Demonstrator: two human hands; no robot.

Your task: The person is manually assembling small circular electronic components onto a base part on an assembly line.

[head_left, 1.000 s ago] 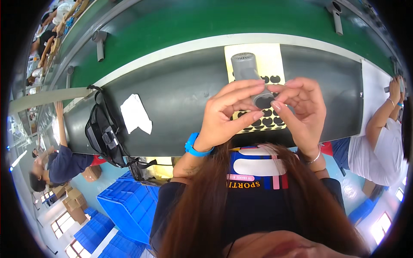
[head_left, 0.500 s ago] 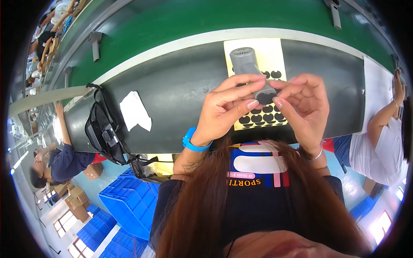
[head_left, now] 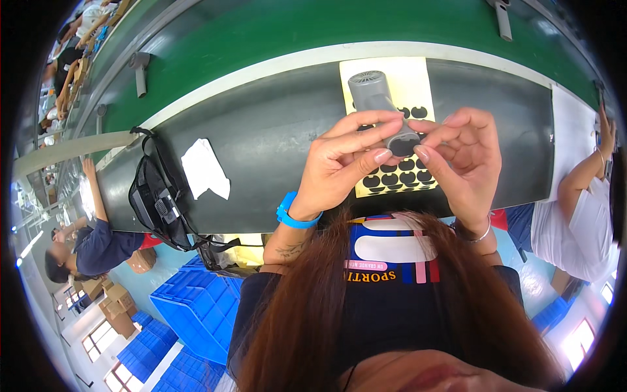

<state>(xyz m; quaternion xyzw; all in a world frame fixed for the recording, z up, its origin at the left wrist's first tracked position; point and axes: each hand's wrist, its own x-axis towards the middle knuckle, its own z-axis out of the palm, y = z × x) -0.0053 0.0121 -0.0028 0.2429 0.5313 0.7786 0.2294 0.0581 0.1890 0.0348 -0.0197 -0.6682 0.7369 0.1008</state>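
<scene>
A grey hair dryer [head_left: 371, 91] lies with its vented round end away from me and its handle end toward me. My left hand [head_left: 339, 157], with a blue wristband, is closed around the handle end, thumb below and fingers above. A dark, rounded sticker [head_left: 403, 145] covers the handle's end face. My right hand [head_left: 465, 153] pinches at the edge of that sticker, thumb and fingertips against it. Under the dryer is a pale yellow sheet [head_left: 411, 75] bearing several rows of black stickers.
A dark worktable [head_left: 261, 124] borders a green conveyor belt [head_left: 274, 46] carrying grey dryers [head_left: 139, 73]. To the left are a white paper [head_left: 205, 170] and a black bag [head_left: 157, 196]. Blue crates [head_left: 199, 307] stand on the floor. Co-workers sit at both sides.
The dryers on the belt have shifted a little to the left. My hands stay at the handle end, with only slight finger movement around the sticker.
</scene>
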